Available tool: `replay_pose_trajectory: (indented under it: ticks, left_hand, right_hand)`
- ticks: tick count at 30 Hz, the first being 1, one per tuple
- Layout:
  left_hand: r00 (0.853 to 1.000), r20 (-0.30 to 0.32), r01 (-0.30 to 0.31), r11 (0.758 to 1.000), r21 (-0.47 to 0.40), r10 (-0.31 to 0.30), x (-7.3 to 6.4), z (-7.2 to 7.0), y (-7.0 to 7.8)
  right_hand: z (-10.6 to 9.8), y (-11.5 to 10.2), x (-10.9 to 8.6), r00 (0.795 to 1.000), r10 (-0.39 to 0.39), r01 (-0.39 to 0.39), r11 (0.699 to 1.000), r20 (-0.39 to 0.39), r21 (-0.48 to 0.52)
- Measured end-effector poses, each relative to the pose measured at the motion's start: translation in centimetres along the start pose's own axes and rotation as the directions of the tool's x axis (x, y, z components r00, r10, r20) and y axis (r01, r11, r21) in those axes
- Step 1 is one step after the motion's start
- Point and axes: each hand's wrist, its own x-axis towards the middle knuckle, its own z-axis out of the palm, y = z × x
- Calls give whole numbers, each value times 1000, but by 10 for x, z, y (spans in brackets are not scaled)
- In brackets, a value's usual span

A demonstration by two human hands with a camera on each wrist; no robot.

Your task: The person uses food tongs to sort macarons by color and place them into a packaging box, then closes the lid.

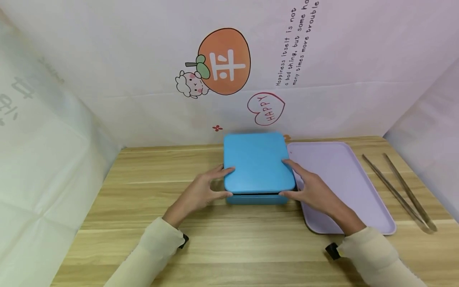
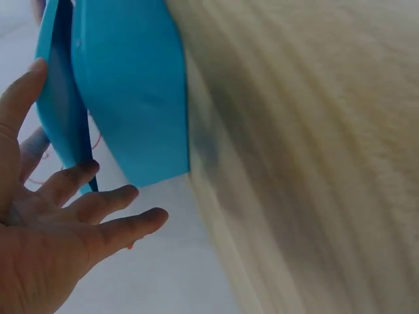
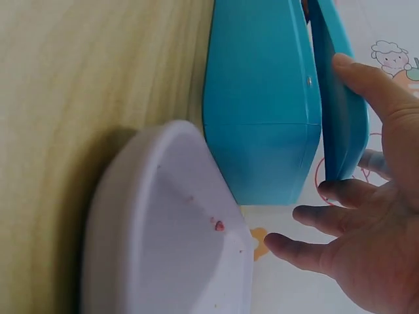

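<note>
A blue square lid [image 1: 258, 163] sits over a blue box [image 1: 256, 199], with a dark gap showing along the front. My left hand [image 1: 199, 193] holds the lid's left side, thumb at the front corner and a finger on top. On the opposite side, my right hand [image 1: 317, 193] grips it in much the same way. Both wrist views show the lid [image 3: 344, 124] tilted away from the box wall [image 2: 134, 91], with the remaining fingers spread beside its edge. What the box holds is hidden.
A lilac tray [image 1: 340, 179] lies right beside the box, partly under my right forearm. Small red bits [image 3: 219, 226] lie on it. Farther right are metal tongs [image 1: 430, 226], their arms spread. A white printed sheet [image 1: 150, 115] stands behind the wooden table [image 1: 143, 207].
</note>
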Motion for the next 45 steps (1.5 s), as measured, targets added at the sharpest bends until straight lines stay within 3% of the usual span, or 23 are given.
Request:
replay_pose_trajectory:
  ticks: [22, 35, 41, 45]
  left_hand:
    - [999, -10, 45, 996, 79, -45, -3, 19, -3]
    - [997, -33, 73, 993, 97, -70, -2, 22, 2]
    - [998, -53, 36, 976, 213, -26, -7, 27, 5]
    - [998, -64, 21, 949, 315, -1, -11, 31, 8]
  right_hand:
    - [15, 8, -4, 1000, -7, 8, 1000, 17, -17]
    - [21, 13, -11, 996, -89, 89, 996, -10, 4]
    - [27, 10, -17, 985, -171, 160, 965, -37, -208]
    - [29, 6, -22, 988, -157, 153, 947, 7, -282]
